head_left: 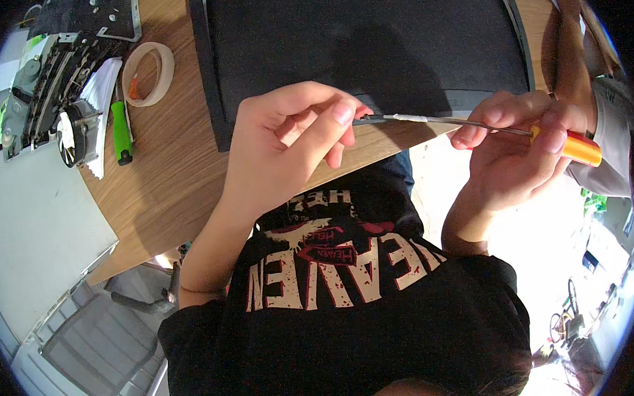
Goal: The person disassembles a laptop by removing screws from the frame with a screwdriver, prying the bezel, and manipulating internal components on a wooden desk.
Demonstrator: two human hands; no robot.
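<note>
My right hand (506,150) is closed round a screwdriver (584,150) with a yellow and red handle. Its long thin shaft points left, with a whitish wrap partway along it. At the tip, the thumb and fingers of my left hand (287,131) pinch a small dark piece (367,117), too small to name for certain. Both hands are raised over the near edge of a large black flat panel (365,35), which lies on the wooden table (163,178).
Left of the panel are a tape roll (167,65), a green-handled tool (121,134), folded white paper (103,87) and dismantled metal parts (38,88). Another person's arm (572,55) rests at the far right. A grey chair (101,342) stands at lower left.
</note>
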